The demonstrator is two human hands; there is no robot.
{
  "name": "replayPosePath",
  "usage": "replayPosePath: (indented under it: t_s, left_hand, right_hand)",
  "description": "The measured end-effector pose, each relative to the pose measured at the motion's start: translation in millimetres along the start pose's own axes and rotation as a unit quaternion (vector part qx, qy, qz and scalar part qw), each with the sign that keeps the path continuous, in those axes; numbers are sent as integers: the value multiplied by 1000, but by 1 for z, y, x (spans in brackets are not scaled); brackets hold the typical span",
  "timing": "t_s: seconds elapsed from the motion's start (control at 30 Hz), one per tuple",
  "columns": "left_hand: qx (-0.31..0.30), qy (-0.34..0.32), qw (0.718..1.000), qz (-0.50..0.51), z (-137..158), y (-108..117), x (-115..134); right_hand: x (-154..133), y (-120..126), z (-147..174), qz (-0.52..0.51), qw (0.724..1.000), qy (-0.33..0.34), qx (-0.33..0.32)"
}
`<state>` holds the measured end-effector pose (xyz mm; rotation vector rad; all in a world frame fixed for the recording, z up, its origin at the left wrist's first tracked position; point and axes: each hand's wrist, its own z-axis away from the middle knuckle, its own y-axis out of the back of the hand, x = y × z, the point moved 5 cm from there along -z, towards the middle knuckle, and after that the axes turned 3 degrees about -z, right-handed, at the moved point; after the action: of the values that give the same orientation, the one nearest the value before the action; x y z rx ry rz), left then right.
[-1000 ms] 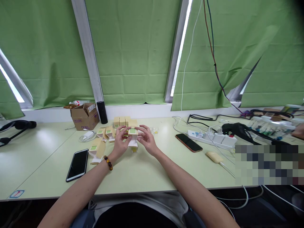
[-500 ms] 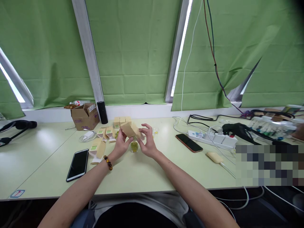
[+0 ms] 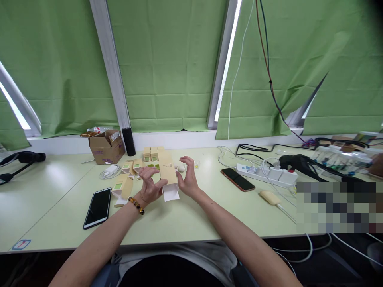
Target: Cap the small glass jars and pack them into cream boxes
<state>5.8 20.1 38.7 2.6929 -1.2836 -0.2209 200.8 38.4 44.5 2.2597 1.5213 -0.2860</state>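
Observation:
A tan cardboard box (image 3: 168, 167) with small print on its face sits between my two hands. A white flap (image 3: 171, 192) hangs open at its near end. My left hand (image 3: 149, 185) has its thumb against the box's lower left edge, with the other fingers loosely bent beside it. On the right side, the thumb of my right hand (image 3: 188, 181) presses the box, while the index finger is raised and curved away. Whether the box touches the table is unclear. The small yellow-green bottle is hidden from view.
Left of my hands are several tan boxes with green windows (image 3: 122, 187) and a phone (image 3: 97, 208). More small boxes (image 3: 151, 154) stand behind. At right lie another phone (image 3: 237, 179), a power strip (image 3: 266, 175) and a tan charger (image 3: 270, 197). A carton (image 3: 107, 149) stands at the back left.
The box has turned from a slant to upright in view, its open flap now facing me. It covers the spot where the bottle stood. My left hand has shifted slightly and its fingers have spread.

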Motion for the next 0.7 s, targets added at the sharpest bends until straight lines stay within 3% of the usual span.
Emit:
replayPosePath:
  t_s: [0.23, 0.3, 0.4, 0.5, 0.6, 0.7]
  left_hand:
    - [-35, 162, 973, 162, -6, -7, -8]
    - [-29, 224, 949, 222, -11, -10, -10]
    - [1, 345, 882, 321, -13, -19, -19]
    - [-10, 417, 827, 377, -10, -30, -29]
    - [-16, 475, 798, 372, -2, -37, -39]
    - [-29, 504, 784, 362, 3, -40, -43]
  right_hand:
    - [0, 0, 0, -12, 1000, -16, -3]
    - [0, 2, 0, -19, 1000, -15, 12]
    - [0, 4, -2, -37, 999, -19, 33]
    - [1, 5, -3, -49, 998, -24, 38]
    - [-1, 4, -3, -70, 997, -30, 15]
    - [-3, -2, -1, -98, 993, -49, -49]
